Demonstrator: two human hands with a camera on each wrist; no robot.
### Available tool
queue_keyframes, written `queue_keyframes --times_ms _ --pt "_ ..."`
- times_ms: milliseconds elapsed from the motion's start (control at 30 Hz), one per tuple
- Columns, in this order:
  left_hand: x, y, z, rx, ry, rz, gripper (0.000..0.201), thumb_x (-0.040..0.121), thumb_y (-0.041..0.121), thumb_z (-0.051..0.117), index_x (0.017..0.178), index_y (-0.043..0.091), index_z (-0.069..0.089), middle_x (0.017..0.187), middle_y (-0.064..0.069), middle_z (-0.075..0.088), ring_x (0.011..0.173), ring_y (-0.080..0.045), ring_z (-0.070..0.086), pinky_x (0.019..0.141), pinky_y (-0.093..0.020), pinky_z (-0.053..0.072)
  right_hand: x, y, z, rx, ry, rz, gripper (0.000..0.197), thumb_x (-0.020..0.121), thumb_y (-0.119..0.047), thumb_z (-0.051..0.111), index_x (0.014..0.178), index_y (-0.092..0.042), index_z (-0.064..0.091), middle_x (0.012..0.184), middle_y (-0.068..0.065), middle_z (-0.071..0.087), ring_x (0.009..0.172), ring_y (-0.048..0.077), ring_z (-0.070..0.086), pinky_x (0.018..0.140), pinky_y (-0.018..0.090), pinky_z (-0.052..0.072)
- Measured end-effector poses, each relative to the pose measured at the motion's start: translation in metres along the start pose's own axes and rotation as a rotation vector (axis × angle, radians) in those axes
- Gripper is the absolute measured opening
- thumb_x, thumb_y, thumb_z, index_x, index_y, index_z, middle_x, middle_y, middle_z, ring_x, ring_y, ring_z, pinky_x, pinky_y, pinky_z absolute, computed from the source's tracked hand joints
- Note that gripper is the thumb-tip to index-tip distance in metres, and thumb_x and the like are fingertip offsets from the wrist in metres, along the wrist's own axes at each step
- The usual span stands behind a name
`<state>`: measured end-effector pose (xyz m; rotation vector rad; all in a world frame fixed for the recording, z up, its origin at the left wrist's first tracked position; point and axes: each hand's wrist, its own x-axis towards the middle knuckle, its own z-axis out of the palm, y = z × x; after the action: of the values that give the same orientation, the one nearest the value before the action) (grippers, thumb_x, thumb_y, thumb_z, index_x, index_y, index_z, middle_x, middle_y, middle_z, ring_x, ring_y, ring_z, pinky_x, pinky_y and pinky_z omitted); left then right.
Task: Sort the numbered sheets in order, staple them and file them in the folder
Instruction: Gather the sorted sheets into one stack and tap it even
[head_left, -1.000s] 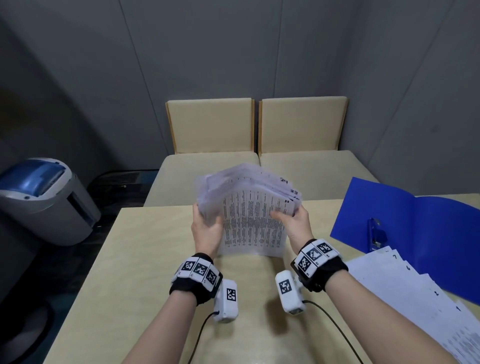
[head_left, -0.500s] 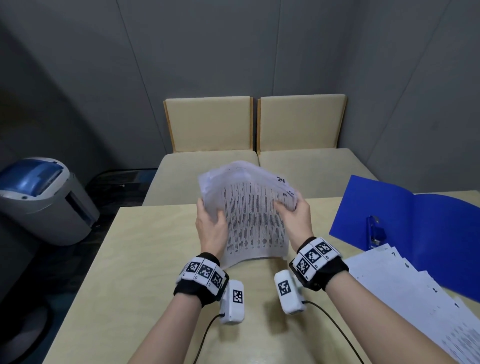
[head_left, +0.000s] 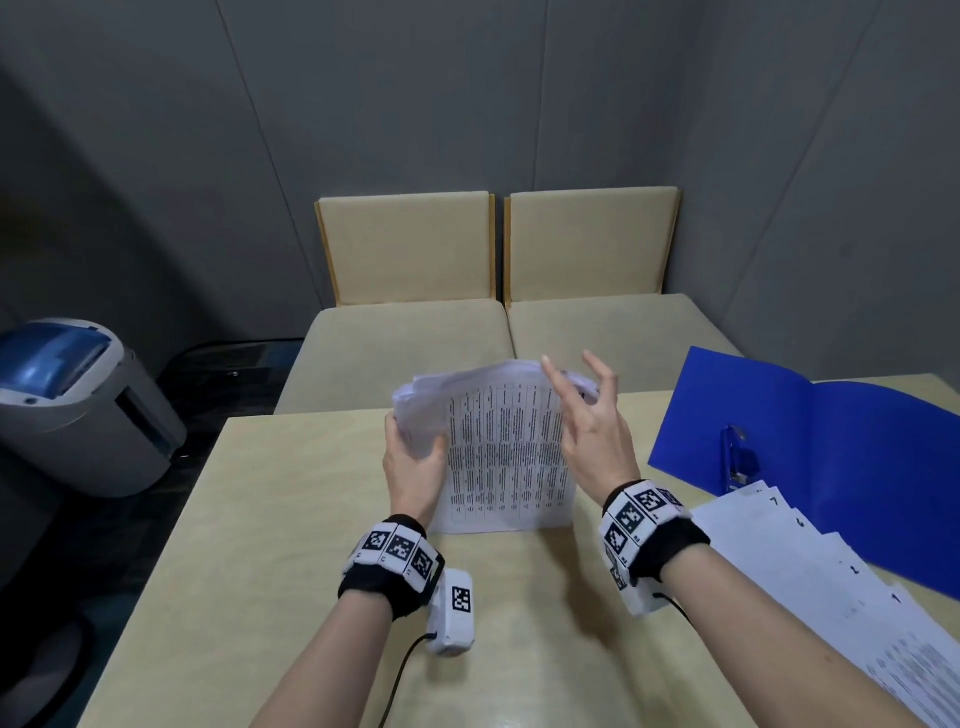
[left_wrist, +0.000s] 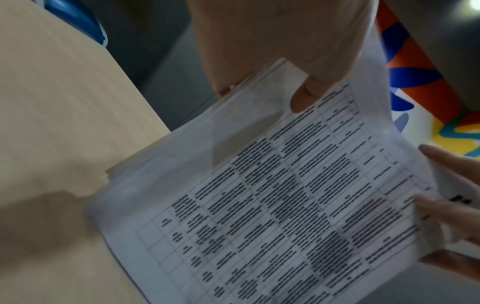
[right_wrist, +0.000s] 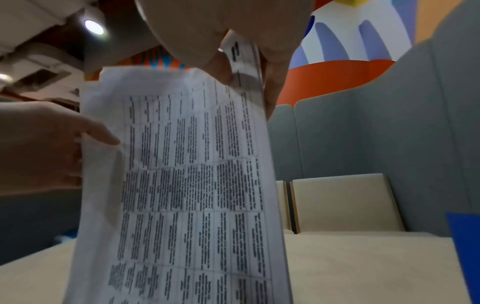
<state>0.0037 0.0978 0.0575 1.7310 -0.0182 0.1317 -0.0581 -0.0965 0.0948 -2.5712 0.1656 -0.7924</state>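
White printed paper is the whole matter here: the stack of sheets stands on its lower edge near the middle of the tabletop, thin, limp and bowing over at the top. On its left side the left hand grips it, thumb on the printed face and fingers curled behind. That looks like the right place to hold, low and along the side edge, because loose sheets slide on each other and fan out if pinched at one corner only. To the right, the right hand has its fingers spread and mostly straight by the top right corner; the right wrist view shows thumb and finger pinching a sheet's corner there. Further right, the sorted sheets lie fanned at the tabletop's right edge, overlapping the open blue folder, on which rests a blue stapler.
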Motion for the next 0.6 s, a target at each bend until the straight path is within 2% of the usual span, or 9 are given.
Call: queue_keyframes --times_ms 67,133,233,333,367,433,467,533,600 --pt "0.000 -0.003 0.002 0.014 -0.018 -0.020 0.029 0.082 0.003 0.061 0.104 0.016 0.047 0.088 0.015 0.061 0.079 -0.003 0.061 0.074 -0.023 0.047 0.000 0.001 -0.001 0.034 -0.011 0.006 0.069 0.086 0.002 0.052 0.143 -0.033 0.037 0.142 0.010 0.028 0.086 0.023 0.062 0.070 0.037 0.059" --pt "0.001 -0.007 0.006 0.045 -0.043 -0.033 0.028 0.084 0.005 0.061 0.105 0.019 0.048 0.087 0.016 0.060 0.080 -0.005 0.061 0.074 -0.023 0.047 0.002 -0.001 -0.001 0.084 -0.032 0.009 0.067 0.086 0.005 0.050 0.142 -0.030 0.040 0.140 0.010 0.031 0.090 0.021 0.061 0.077 0.035 0.057" --pt "0.004 -0.014 0.009 0.085 -0.080 -0.049 0.024 0.091 0.013 0.057 0.112 0.020 0.049 0.095 0.007 0.061 0.091 -0.019 0.062 0.086 -0.032 0.051 0.005 -0.005 -0.001 0.150 -0.085 0.027 0.077 0.085 0.011 0.044 0.146 -0.034 0.030 0.140 0.008 0.029 0.092 0.019 0.059 0.081 0.033 0.055" --pt "0.012 -0.018 0.005 0.110 -0.095 -0.071 0.027 0.095 0.017 0.053 0.121 0.015 0.046 0.108 -0.002 0.061 0.099 -0.021 0.060 0.092 -0.037 0.049 0.007 -0.001 0.001 0.413 -0.006 0.250 0.080 0.091 0.000 0.049 0.150 -0.036 0.009 0.139 -0.007 0.019 0.101 -0.007 0.049 0.086 0.008 0.044" --pt "0.015 -0.017 0.002 0.105 -0.107 -0.082 0.029 0.095 0.017 0.053 0.122 0.014 0.045 0.111 -0.003 0.061 0.101 -0.022 0.060 0.094 -0.039 0.049 0.007 0.005 0.004 0.540 0.027 0.373 0.082 0.091 -0.006 0.054 0.150 -0.036 0.006 0.141 -0.009 0.019 0.111 -0.008 0.043 0.094 0.009 0.039" --pt "0.019 -0.021 -0.005 0.050 -0.170 -0.135 0.035 0.095 0.015 0.053 0.128 0.012 0.042 0.120 -0.006 0.061 0.109 -0.025 0.060 0.099 -0.045 0.047 0.007 0.017 0.009 0.667 -0.038 0.594 0.081 0.090 -0.017 0.060 0.149 -0.035 0.007 0.143 0.002 0.032 0.125 0.012 0.044 0.106 0.033 0.039" --pt "0.019 -0.023 -0.008 0.022 -0.217 -0.173 0.036 0.095 0.014 0.052 0.130 0.013 0.042 0.124 -0.007 0.059 0.112 -0.026 0.059 0.100 -0.047 0.046 0.004 0.023 0.013 0.635 -0.125 0.661 0.076 0.090 -0.020 0.059 0.148 -0.034 0.011 0.135 0.007 0.043 0.121 0.022 0.049 0.105 0.043 0.041" --pt "0.013 -0.034 -0.012 0.052 -0.310 -0.289 0.038 0.096 0.012 0.049 0.133 0.015 0.040 0.127 -0.005 0.056 0.114 -0.026 0.057 0.102 -0.049 0.044 -0.006 0.025 0.017 0.593 -0.284 0.728 0.065 0.089 -0.014 0.054 0.143 -0.029 0.021 0.121 0.007 0.056 0.111 0.029 0.057 0.099 0.047 0.045" --pt "0.005 -0.055 -0.015 0.138 -0.364 -0.401 0.037 0.096 0.013 0.048 0.132 0.014 0.040 0.125 -0.006 0.056 0.113 -0.029 0.058 0.103 -0.051 0.044 -0.022 0.028 0.021 0.647 -0.365 0.776 0.052 0.088 -0.001 0.049 0.132 -0.023 0.035 0.110 0.003 0.060 0.104 0.027 0.060 0.096 0.043 0.048"
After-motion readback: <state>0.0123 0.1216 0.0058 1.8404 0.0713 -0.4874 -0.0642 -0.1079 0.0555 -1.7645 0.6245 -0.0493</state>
